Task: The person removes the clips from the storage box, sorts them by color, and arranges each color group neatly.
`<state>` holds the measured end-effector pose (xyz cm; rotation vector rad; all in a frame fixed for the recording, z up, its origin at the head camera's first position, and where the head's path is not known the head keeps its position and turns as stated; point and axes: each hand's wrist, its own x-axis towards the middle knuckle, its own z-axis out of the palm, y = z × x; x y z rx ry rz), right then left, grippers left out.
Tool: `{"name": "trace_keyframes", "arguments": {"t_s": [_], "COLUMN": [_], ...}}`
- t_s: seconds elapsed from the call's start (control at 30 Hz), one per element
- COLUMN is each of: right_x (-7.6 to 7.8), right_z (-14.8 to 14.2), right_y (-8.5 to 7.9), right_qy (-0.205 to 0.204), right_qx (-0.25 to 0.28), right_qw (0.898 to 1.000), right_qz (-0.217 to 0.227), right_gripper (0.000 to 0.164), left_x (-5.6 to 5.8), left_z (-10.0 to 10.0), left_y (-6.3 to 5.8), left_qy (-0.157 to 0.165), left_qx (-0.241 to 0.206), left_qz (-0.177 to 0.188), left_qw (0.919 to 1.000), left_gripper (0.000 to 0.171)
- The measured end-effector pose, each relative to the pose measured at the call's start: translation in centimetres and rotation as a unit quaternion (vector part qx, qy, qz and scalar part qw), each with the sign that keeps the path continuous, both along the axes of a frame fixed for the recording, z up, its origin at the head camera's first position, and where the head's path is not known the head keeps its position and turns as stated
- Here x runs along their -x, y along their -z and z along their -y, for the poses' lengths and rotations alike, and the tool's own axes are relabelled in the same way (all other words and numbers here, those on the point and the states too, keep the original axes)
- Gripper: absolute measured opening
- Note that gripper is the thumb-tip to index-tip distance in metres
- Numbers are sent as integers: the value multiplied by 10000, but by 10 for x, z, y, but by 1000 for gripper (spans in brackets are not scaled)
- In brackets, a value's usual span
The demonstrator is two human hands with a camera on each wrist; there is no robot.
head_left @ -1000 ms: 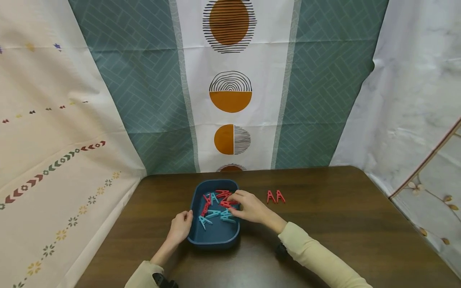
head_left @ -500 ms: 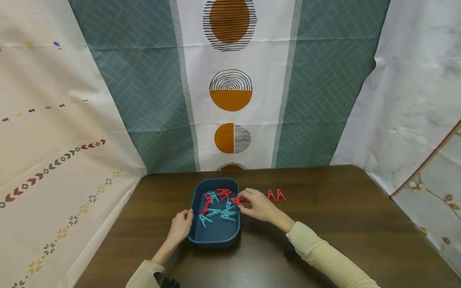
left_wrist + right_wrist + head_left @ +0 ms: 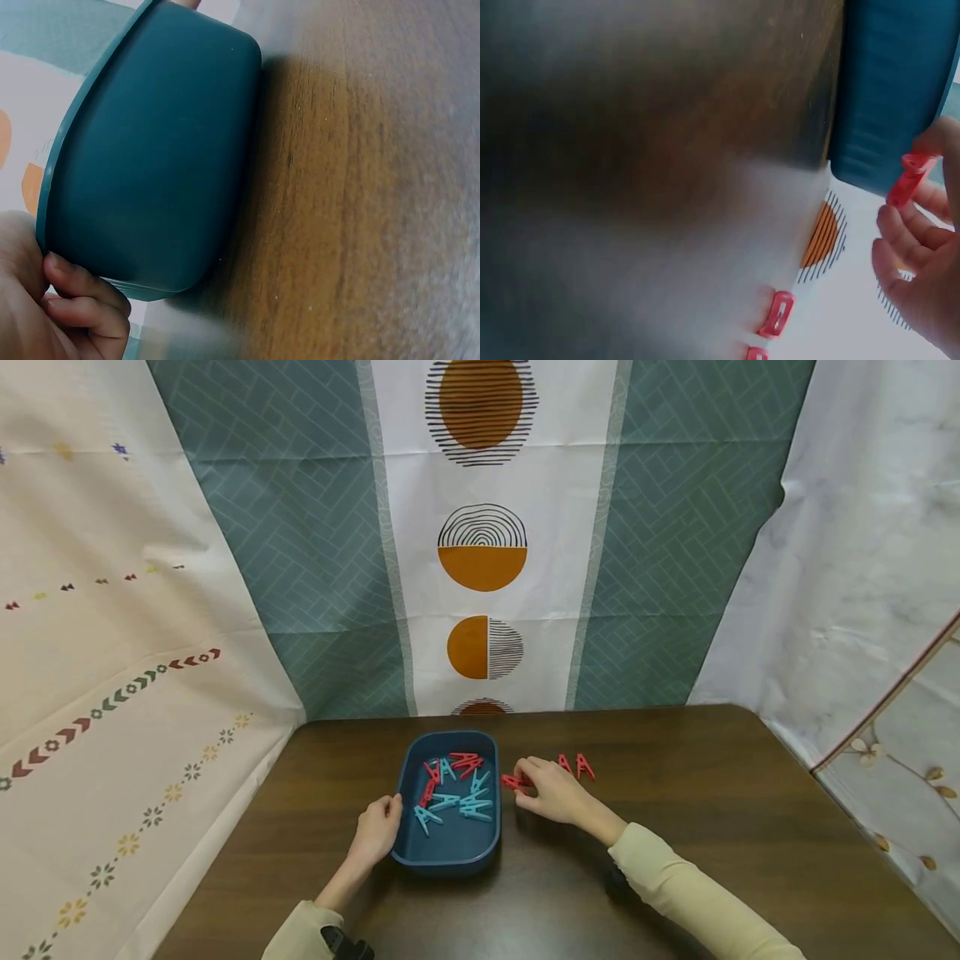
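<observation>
A dark blue plastic bin (image 3: 446, 857) stands on the table with several red and light-blue clothespins inside. My left hand (image 3: 378, 828) grips its left rim; in the left wrist view the thumb is at the rim and the fingers (image 3: 88, 304) curl against the outer wall. Just outside the right wall, my right hand (image 3: 553, 791) pinches a red clothespin (image 3: 513, 783), which also shows between thumb and fingers in the right wrist view (image 3: 909, 181). Beyond that hand lie two red clothespins, one (image 3: 584, 767) fully visible and the other (image 3: 565, 764) partly hidden behind the hand.
The brown wooden table (image 3: 675, 827) reaches back to a patterned cloth (image 3: 652, 610). A cream cloth (image 3: 150, 710) hangs on the left and a white one (image 3: 840, 610) on the right.
My right hand has lifted a red clothespin from among those in the bin and carried it right, over the rim. The left hand has stayed at the bin's left rim.
</observation>
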<state>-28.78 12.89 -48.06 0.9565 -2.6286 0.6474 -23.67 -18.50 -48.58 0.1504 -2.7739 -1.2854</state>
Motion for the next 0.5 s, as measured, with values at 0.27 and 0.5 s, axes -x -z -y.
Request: {"name": "trace_keyframes", "arguments": {"t_s": [0.27, 0.5], "right_x": [1, 1], "right_z": [-11, -21], "right_y": [-5, -10], "right_qy": [316, 627], "right_qx": [-333, -678], "right_qw": [9986, 9952], "right_qz": [265, 337], "right_gripper": [19, 17], "left_x": [1, 1], "left_z": [0, 1], "left_y": [1, 0], "left_qy": [26, 20], "left_qx": [-8, -28], "left_qz": [9, 28], "left_qw": [10000, 10000], "left_gripper": [37, 37]}}
